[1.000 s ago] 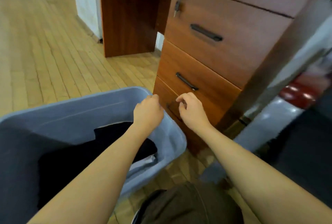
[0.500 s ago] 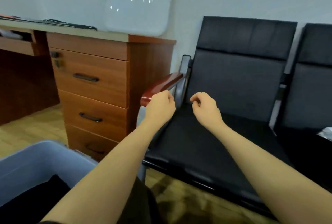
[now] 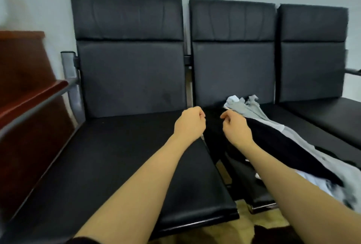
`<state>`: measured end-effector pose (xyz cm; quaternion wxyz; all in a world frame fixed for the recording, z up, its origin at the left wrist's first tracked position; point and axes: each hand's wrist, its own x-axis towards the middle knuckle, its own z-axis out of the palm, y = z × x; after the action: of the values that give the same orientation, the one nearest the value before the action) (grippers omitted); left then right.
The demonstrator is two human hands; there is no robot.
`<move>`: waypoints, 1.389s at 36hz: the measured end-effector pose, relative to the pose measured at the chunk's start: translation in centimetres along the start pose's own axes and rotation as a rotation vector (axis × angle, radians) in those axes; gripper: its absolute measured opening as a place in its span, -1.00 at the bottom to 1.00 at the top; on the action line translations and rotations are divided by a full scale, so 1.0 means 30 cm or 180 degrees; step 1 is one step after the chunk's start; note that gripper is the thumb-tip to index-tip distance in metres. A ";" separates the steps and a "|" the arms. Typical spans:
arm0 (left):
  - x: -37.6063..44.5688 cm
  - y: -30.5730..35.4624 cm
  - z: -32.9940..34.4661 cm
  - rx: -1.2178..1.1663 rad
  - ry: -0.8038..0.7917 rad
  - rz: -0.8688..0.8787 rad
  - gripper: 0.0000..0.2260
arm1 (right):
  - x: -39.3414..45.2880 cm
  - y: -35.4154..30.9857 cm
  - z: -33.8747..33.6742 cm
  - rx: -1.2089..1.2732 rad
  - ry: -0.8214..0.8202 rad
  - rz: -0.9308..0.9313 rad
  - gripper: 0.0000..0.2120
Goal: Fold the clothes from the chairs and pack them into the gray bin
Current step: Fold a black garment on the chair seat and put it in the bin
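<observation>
Both hands up front, nothing in either grip: left hand (image 3: 189, 125) curled loose into a fist, empty; right hand (image 3: 235, 129) same, fingers curled, thumb tip near the forefinger, pinching nothing as far as I can tell. They hang over the gap between the left seat (image 3: 117, 155) and middle seat (image 3: 230, 167), near each other, not touching. Just beside the right hand, clothes (image 3: 273, 138) lie heaped on the middle seat: a black piece across the top, gray and white stuff under and behind it, trailing off toward the right edge, blurred there. Left seat bare, right seat (image 3: 322, 114) too as far as it shows. Bin not in view. Progress, my read: left chair looks cleared, middle pile unfolded and waiting, so a fair bit left — pick up, fold, pack, prob. several items. Can't say how full the bin is. Wood cabinet (image 3: 21, 87) at far left, armrest (image 3: 31, 97) beside it. Labels, brands, writing: none legible anywhere.
</observation>
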<state>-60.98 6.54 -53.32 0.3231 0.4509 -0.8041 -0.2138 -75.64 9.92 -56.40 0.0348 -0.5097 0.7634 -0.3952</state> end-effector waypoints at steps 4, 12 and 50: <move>0.091 0.025 0.171 -0.0092 -0.0298 -0.0016 -0.80 | 0.071 0.159 -0.011 -0.0560 -0.0108 0.0162 -0.72; 0.198 -0.040 0.450 0.0310 -0.0757 -0.0070 -0.67 | 0.139 0.327 0.066 -0.1963 -0.0328 -0.0215 -0.70; 0.229 -0.062 0.087 -0.0150 0.0809 0.0991 -0.83 | 0.149 0.050 0.094 -0.0335 0.0840 -0.1049 -0.77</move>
<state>-64.39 -0.20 -54.08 0.4616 0.3368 -0.8116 -0.1214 -77.62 4.98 -57.74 -0.1571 -0.5726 0.6873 -0.4184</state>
